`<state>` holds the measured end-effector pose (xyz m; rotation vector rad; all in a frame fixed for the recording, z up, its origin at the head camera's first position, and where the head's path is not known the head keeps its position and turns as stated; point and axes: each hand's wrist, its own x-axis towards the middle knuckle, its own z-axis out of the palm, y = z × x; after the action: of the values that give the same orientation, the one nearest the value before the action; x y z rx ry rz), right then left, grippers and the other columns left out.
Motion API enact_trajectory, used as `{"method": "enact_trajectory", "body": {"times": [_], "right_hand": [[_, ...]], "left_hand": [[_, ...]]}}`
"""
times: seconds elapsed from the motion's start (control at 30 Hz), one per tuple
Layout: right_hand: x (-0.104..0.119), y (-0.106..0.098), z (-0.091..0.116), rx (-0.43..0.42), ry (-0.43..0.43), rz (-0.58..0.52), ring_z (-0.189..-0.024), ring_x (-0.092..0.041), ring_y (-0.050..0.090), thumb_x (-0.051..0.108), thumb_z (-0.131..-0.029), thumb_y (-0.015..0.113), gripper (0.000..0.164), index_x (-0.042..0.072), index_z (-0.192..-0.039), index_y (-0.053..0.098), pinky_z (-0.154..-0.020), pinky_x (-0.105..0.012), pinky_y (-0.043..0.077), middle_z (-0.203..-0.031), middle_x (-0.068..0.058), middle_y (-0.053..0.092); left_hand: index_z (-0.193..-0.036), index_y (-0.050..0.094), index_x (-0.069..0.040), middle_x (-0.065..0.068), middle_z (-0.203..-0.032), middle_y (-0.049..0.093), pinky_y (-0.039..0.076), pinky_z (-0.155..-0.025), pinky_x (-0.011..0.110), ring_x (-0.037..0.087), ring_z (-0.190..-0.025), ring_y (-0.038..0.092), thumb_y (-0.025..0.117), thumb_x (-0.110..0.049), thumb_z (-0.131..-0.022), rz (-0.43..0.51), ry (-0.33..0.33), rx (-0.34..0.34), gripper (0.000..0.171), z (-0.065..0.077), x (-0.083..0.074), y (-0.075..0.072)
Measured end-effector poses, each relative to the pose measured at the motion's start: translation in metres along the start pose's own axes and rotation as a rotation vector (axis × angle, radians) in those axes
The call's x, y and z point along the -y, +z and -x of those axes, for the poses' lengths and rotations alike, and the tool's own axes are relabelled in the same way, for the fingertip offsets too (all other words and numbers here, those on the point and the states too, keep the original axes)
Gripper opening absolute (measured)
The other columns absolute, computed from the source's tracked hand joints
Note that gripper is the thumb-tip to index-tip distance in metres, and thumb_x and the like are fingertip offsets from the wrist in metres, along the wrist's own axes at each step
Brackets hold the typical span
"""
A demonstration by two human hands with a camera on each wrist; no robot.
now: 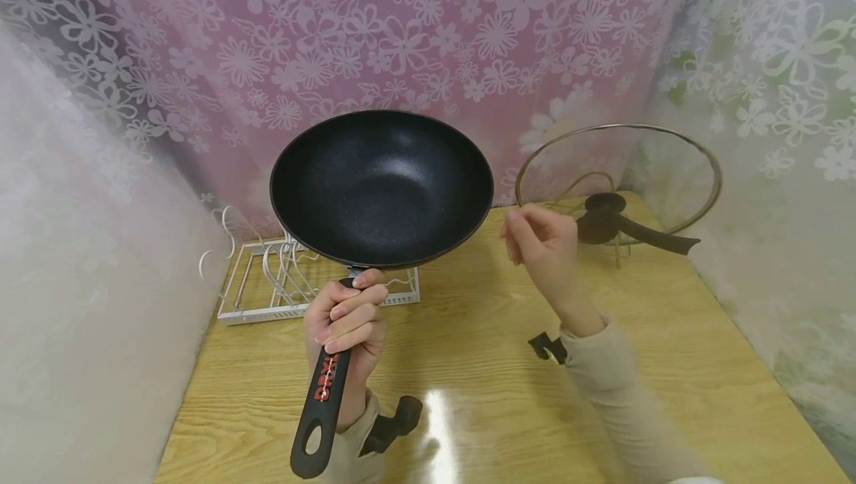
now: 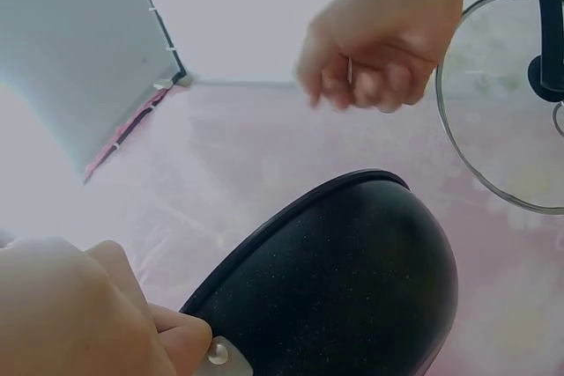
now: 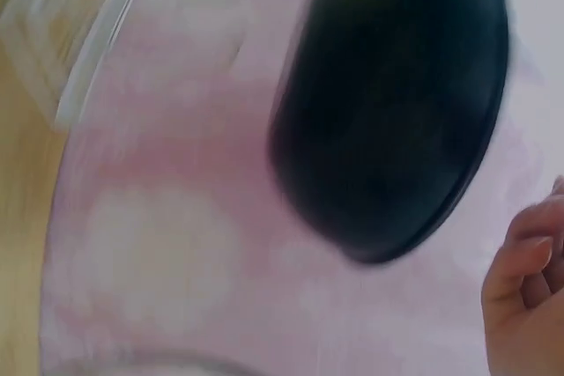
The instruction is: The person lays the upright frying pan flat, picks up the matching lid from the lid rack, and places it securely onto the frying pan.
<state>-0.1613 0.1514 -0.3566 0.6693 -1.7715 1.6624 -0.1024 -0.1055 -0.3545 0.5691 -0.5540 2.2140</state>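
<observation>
My left hand [image 1: 351, 320] grips the black handle [image 1: 310, 417] of a black wok [image 1: 381, 186], with the fingers wrapped round it near the bowl. The wok is tilted up above the table, its inside facing me; in the left wrist view the outside of the wok [image 2: 344, 288] shows. Right of the wok, my right hand [image 1: 545, 242] is in the air, fingers loosely curled and holding nothing visible. In the left wrist view, the right hand [image 2: 379, 41] is apart from the wok. Behind it, a glass lid [image 1: 717, 175] with a dark handle [image 1: 658, 236] stands upright.
A white wire rack [image 1: 254, 313] sits on the wooden table [image 1: 468, 343] at the back left, partly behind the wok. A thin gold wire stand [image 1: 618, 255] shows behind the lid. A pink floral curtain [image 1: 414, 38] rises behind, with pale walls on both sides.
</observation>
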Motion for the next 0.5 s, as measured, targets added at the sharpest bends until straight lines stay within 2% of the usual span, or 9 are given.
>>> {"method": "enact_trajectory", "body": {"times": [0.13, 0.23, 0.37, 0.5], "right_hand": [[-0.026, -0.014, -0.027, -0.031, -0.099, 0.302, -0.044, -0.009, 0.049, -0.002, -0.091, 0.062, 0.024, -0.001, -0.067, 0.066, -0.046, -0.016, 0.039, -0.053, -0.005, 0.059], [-0.043, -0.023, -0.045, -0.020, -0.091, 0.503, -0.051, -0.013, 0.054, 0.005, -0.091, 0.066, 0.021, -0.001, -0.071, 0.068, -0.053, -0.016, 0.043, -0.061, -0.008, 0.065], [-0.056, -0.029, -0.066, 0.052, 0.011, 0.684, -0.057, -0.020, 0.056, 0.021, -0.095, 0.065, 0.028, 0.002, -0.075, 0.069, -0.058, -0.026, 0.044, -0.067, -0.009, 0.065], [-0.061, -0.028, -0.083, 0.170, 0.165, 0.739, -0.062, -0.025, 0.053, 0.036, -0.098, 0.059, 0.038, 0.005, -0.079, 0.069, -0.061, -0.036, 0.042, -0.070, -0.010, 0.062]], "left_hand": [[-0.105, 0.038, -0.002, -0.004, -0.070, 0.032, 0.046, -0.049, 0.021, 0.002, -0.044, 0.035, 0.031, -0.003, -0.093, -0.001, -0.007, 0.005, 0.014, 0.000, 0.000, 0.000], [-0.105, 0.038, -0.002, -0.004, -0.070, 0.032, 0.046, -0.048, 0.021, 0.002, -0.044, 0.036, 0.032, -0.003, -0.093, 0.006, -0.018, 0.010, 0.014, 0.000, 0.000, 0.001], [-0.105, 0.038, -0.003, -0.004, -0.069, 0.033, 0.046, -0.048, 0.020, 0.003, -0.044, 0.036, 0.032, -0.003, -0.093, 0.017, -0.027, 0.017, 0.014, -0.001, 0.000, 0.001], [-0.105, 0.038, -0.003, -0.004, -0.069, 0.033, 0.046, -0.048, 0.021, 0.004, -0.044, 0.036, 0.033, -0.003, -0.093, 0.029, -0.025, 0.019, 0.013, -0.001, 0.000, 0.000]]}}
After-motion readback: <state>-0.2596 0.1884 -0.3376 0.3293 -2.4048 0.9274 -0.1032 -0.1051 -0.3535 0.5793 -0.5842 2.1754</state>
